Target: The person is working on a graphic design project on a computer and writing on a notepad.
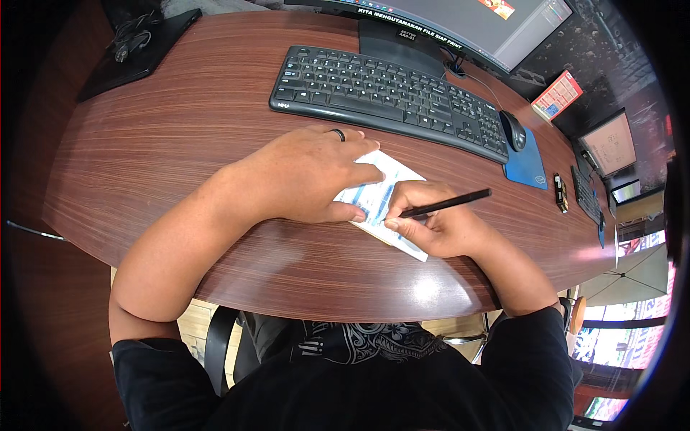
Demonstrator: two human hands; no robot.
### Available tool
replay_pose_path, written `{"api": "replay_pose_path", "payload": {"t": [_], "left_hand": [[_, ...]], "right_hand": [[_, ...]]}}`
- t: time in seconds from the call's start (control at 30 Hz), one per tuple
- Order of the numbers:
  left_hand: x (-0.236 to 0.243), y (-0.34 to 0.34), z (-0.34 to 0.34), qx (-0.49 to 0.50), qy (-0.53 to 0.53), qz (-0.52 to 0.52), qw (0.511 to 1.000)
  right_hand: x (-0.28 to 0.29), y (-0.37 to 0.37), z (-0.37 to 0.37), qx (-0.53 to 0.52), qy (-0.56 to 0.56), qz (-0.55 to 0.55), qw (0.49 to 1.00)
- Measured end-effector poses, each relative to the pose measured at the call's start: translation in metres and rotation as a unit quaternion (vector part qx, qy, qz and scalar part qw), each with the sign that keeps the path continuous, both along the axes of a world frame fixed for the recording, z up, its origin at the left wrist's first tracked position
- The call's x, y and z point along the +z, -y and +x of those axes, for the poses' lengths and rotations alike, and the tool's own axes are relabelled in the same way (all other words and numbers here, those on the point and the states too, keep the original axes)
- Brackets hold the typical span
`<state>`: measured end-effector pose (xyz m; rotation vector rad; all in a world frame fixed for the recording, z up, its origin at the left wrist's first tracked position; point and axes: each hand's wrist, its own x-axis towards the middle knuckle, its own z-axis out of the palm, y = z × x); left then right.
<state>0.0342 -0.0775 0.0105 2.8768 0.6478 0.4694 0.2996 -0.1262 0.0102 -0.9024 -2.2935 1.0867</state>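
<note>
A small white pad of paper with blue printing lies slantwise on the brown desk, in front of the keyboard. Across its left side rests my left hand, flat with the fingers stretched out and a dark ring on one of them. A black pen is pinched in my right hand, its upper end pointing to the right. The pen's tip is at the paper beside my thumb, and my fingers partly hide it. Both hands cover parts of the pad.
A black keyboard lies just beyond my hands, below a monitor. To its right is a black mouse on a blue mouse pad. A desk calendar stands further right. At the far left, a coiled cable sits on a black flat thing.
</note>
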Motion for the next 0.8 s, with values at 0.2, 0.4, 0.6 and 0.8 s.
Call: {"api": "replay_pose_path", "payload": {"t": [0.2,0.4,0.6,0.8], "left_hand": [[0.0,0.0,-0.001,-0.001,0.003,-0.016,1.0],[-0.002,-0.002,0.0,0.005,-0.007,-0.013,1.0],[0.008,0.001,0.001,0.02,-0.03,-0.052,0.998],[0.006,0.001,0.002,0.016,-0.023,-0.04,0.999]], "right_hand": [[-0.001,-0.005,0.002,-0.017,-0.018,-0.067,0.997],[0.0,-0.006,0.002,-0.016,0.011,-0.039,0.999],[-0.003,-0.008,0.001,-0.002,-0.037,-0.034,0.999],[-0.001,-0.004,0.001,-0.001,0.0,0.008,1.0]]}}
